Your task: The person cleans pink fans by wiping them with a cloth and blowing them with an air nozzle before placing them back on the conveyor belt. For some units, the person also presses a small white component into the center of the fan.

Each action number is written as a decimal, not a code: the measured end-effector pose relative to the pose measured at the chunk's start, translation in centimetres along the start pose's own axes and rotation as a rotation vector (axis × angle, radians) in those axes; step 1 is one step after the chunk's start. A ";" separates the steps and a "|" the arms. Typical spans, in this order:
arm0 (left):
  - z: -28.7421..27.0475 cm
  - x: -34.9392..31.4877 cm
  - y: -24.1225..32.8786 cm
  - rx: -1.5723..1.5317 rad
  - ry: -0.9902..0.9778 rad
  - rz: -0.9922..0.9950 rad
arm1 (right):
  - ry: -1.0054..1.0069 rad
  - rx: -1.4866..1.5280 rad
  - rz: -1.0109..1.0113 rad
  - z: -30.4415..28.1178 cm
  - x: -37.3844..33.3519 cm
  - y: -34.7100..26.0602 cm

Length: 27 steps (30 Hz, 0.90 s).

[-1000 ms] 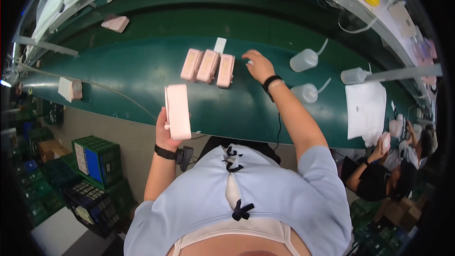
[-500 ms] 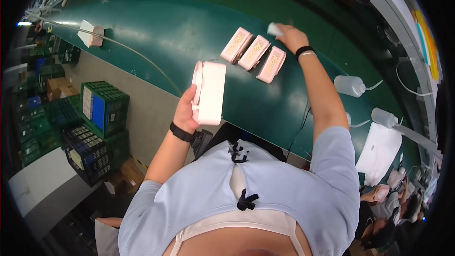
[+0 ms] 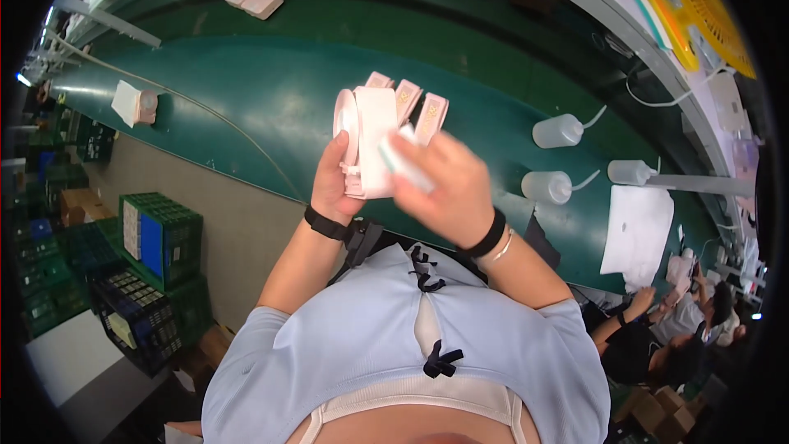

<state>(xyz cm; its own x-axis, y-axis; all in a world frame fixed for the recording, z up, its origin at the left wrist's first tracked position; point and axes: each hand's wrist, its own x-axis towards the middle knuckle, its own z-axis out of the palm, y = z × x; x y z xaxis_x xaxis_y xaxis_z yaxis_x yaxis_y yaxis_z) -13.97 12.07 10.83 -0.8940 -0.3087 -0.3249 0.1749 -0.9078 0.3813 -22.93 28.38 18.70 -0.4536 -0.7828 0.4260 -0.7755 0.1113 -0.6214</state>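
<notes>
My left hand [image 3: 335,185] is curled around a pink-and-white box [image 3: 367,141], thumb on the near face and fingers wrapped behind its left edge, so it is clamped on the box and holds it upright in front of my chest, above the near edge of the green belt [image 3: 246,107]. My right hand [image 3: 444,189] is up against the box's right side. It is blurred, fingers loosely bent, and it pinches a small white piece [image 3: 403,163] that lies across the box's lower right corner; I cannot tell how firm that grip is. The two hands are close together, nearly touching, with the box between them. Each wrist has a black band.

Just behind the box, three pink packs [image 3: 408,100] lie side by side on the belt, partly hidden by it. Farther left on the belt sits a small white and pink item [image 3: 134,104], and at the far edge two more pink packs [image 3: 255,0]. To my right stand three white squeeze bottles [image 3: 559,130] with thin nozzles, and past them a white sheet [image 3: 637,230]. Green and blue crates [image 3: 160,234] are stacked on the floor at my left. Another person [image 3: 657,321] sits lower right.
</notes>
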 end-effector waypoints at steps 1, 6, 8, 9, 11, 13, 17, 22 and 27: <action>0.1 -0.2 -0.3 -0.001 -0.007 -0.001 | 0.032 0.008 0.012 -0.4 -0.1 0.0; 0.9 -0.3 -1.0 -0.048 -0.128 -0.109 | 0.123 -0.042 0.015 -1.7 0.1 -0.1; 2.0 -0.7 -1.2 -0.016 -0.109 -0.135 | 0.127 -0.076 0.004 -2.1 -0.3 -0.7; 2.0 -0.6 -1.3 -0.019 -0.114 -0.138 | 0.119 -0.060 -0.007 -2.2 -0.5 -1.5; 1.7 -0.3 -1.9 -0.028 -0.127 -0.204 | 0.101 -0.026 -0.027 -2.5 -0.8 -2.5; 1.7 -0.8 -2.5 -0.036 -0.127 -0.238 | 0.128 -0.063 0.034 -2.8 -0.5 -1.7; 2.0 -1.2 -3.1 -0.043 -0.073 -0.249 | 0.200 -0.145 0.114 -3.0 -0.2 -0.6; 1.4 -0.7 -3.3 0.034 -0.099 -0.265 | 0.201 -0.136 0.035 -2.6 -0.9 -2.3; 1.6 -1.1 -3.6 -0.018 -0.094 -0.282 | 0.265 -0.275 0.191 -3.1 -0.1 0.3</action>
<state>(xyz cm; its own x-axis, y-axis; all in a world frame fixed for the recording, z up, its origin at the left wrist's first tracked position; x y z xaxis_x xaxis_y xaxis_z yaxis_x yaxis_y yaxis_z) -14.28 16.15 11.23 -0.9425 -0.0169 -0.3339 -0.0792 -0.9590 0.2721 -24.45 30.43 20.55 -0.6701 -0.5517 0.4966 -0.7383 0.4262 -0.5228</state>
